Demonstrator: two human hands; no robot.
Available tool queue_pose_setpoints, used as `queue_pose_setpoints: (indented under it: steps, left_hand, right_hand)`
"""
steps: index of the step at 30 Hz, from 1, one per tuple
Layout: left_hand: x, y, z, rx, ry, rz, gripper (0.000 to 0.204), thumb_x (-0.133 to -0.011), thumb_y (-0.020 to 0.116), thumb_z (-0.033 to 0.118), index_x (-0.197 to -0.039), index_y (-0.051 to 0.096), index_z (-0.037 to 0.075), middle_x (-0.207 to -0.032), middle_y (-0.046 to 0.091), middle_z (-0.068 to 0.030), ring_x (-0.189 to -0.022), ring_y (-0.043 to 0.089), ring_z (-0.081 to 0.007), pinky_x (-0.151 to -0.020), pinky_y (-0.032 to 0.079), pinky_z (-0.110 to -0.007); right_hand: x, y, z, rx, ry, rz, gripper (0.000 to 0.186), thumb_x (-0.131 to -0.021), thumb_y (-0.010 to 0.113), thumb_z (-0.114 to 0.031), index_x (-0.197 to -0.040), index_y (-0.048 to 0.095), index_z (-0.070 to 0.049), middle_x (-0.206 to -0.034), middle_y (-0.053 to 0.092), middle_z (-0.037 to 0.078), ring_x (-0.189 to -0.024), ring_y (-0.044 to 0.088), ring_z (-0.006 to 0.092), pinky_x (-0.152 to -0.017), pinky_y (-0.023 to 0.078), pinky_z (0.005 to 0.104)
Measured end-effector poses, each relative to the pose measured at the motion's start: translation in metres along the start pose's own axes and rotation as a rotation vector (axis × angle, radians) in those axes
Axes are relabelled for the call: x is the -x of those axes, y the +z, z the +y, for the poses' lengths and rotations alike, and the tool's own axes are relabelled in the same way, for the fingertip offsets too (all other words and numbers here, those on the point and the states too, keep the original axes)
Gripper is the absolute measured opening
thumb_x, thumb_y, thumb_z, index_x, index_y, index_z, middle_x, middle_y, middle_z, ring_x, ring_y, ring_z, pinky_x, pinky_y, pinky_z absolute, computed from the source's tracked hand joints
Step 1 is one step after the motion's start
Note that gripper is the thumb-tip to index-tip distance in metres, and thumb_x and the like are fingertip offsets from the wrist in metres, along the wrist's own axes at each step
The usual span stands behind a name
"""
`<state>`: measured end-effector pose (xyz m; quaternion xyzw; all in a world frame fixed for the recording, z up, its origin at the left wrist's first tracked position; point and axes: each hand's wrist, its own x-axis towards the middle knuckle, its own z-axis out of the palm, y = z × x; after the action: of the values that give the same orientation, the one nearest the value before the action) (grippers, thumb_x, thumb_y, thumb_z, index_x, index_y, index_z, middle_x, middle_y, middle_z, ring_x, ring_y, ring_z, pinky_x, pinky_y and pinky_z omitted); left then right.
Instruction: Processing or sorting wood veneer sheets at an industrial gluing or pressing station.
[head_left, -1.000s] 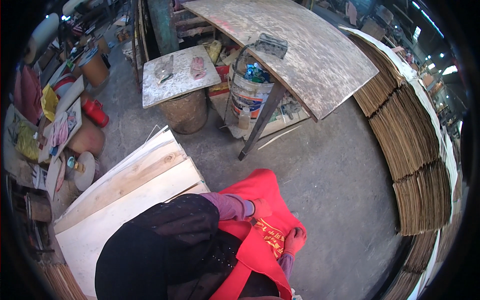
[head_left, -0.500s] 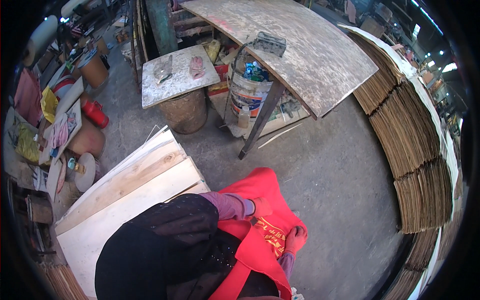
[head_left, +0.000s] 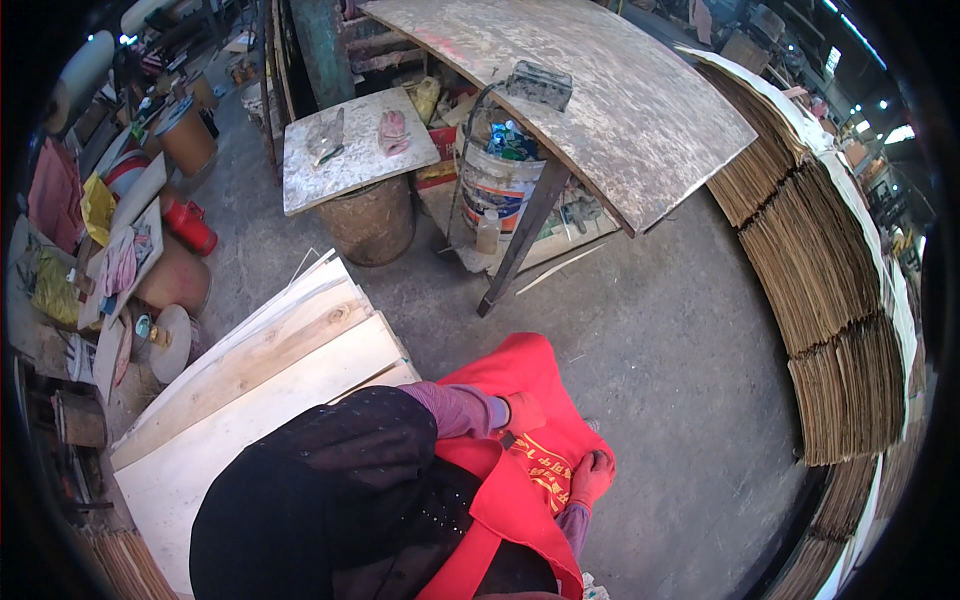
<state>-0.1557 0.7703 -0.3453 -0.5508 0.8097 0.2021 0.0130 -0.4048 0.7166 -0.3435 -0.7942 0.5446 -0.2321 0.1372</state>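
Observation:
Both my hands wear red-orange gloves and rest on the red apron (head_left: 515, 360) across my lap, which has yellow printing. My left hand (head_left: 522, 412), below a purple sleeve, lies curled on the upper part of the apron. A small dark bit shows at its lower edge, and what it holds, if anything, is hidden. My right hand (head_left: 592, 480) lies over the knee at the apron's right edge, its darker fingertips bent along the cloth. Nothing shows in it.
Pale wooden boards (head_left: 270, 370) lie at my left. Ahead stand a stained table (head_left: 620, 110), a small board-topped stand (head_left: 360, 170) with gloves on it, and a bucket (head_left: 505, 185). Tall stacks of thin brown sheets (head_left: 810, 260) rise at the right. A red flask (head_left: 190, 225) is far left.
Both hands keep their places on the apron. The small dark bit beside my left hand shows a little more clearly. Otherwise the view has barely shifted.

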Motion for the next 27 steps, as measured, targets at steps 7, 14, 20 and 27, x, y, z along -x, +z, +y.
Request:
queue_pose_setpoints:
  steps: [7, 14, 20, 27]
  left_hand:
    - [0.002, 0.004, -0.002, 0.043, 0.045, 0.164, 0.017, -0.073, 0.053, 0.016, -0.077, 0.064, 0.003, -0.072, 0.064, -0.0174, -0.067, 0.064, -0.0356, -0.054, 0.05, -0.046]
    - [0.005, -0.004, 0.0, 0.09, 0.033, 0.156, 0.016, -0.076, 0.052, 0.018, -0.077, 0.062, 0.005, -0.07, 0.063, -0.0164, -0.067, 0.063, -0.036, -0.055, 0.049, -0.047]
    - [0.004, -0.004, -0.002, 0.169, 0.075, 0.148, 0.014, -0.073, 0.055, 0.018, -0.075, 0.063, 0.007, -0.071, 0.064, -0.0157, -0.066, 0.063, -0.034, -0.055, 0.048, -0.047]
    - [0.002, 0.004, -0.004, 0.053, 0.062, 0.151, 0.016, -0.073, 0.055, 0.018, -0.079, 0.062, 0.004, -0.074, 0.063, -0.0177, -0.069, 0.063, -0.0363, -0.057, 0.049, -0.047]
  right_hand:
    - [0.0, 0.002, 0.001, 0.001, 0.004, -0.002, 0.02, -0.078, 0.057, -0.018, -0.088, 0.065, -0.002, -0.101, 0.063, 0.015, -0.103, 0.054, 0.0339, -0.093, 0.04, 0.0424]
    - [-0.001, 0.0, 0.002, -0.012, -0.012, -0.009, 0.02, -0.078, 0.057, -0.018, -0.087, 0.065, -0.002, -0.101, 0.062, 0.015, -0.101, 0.054, 0.0339, -0.092, 0.04, 0.0429]
    - [-0.001, -0.003, -0.003, -0.022, 0.003, -0.013, 0.02, -0.078, 0.057, -0.018, -0.087, 0.065, -0.002, -0.101, 0.062, 0.015, -0.1, 0.055, 0.0338, -0.091, 0.041, 0.043]
    - [-0.001, -0.003, -0.004, -0.013, 0.018, -0.014, 0.02, -0.078, 0.057, -0.018, -0.087, 0.065, -0.003, -0.101, 0.063, 0.015, -0.101, 0.054, 0.0341, -0.092, 0.04, 0.0432]
